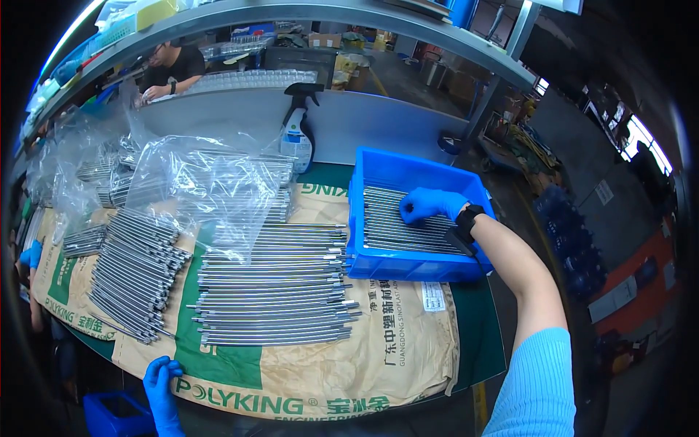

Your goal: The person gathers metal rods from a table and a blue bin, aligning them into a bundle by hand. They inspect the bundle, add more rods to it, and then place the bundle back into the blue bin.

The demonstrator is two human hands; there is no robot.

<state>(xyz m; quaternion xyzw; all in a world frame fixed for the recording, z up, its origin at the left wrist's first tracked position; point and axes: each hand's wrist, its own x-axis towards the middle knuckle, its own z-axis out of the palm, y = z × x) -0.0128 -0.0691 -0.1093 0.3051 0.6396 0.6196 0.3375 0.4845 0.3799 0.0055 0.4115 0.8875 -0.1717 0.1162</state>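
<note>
The left hand point(162, 386) (blue-gloved) is laid open on the sack point(306, 379) at the table's near edge, nothing gripped. Loose rods point(277, 291) are stacked mid-sack, a clear bag point(211, 186) behind them. The right hand point(429, 204) is placed in the blue bin point(408, 266), fingers curled onto the rods point(400, 229) there.

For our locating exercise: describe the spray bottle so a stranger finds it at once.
Start at the grey back wall of the workbench, left of the blue plastic crate. There stands the white spray bottle, upright. Its black trigger head sets it apart from the metal rods and clear bags.
</note>
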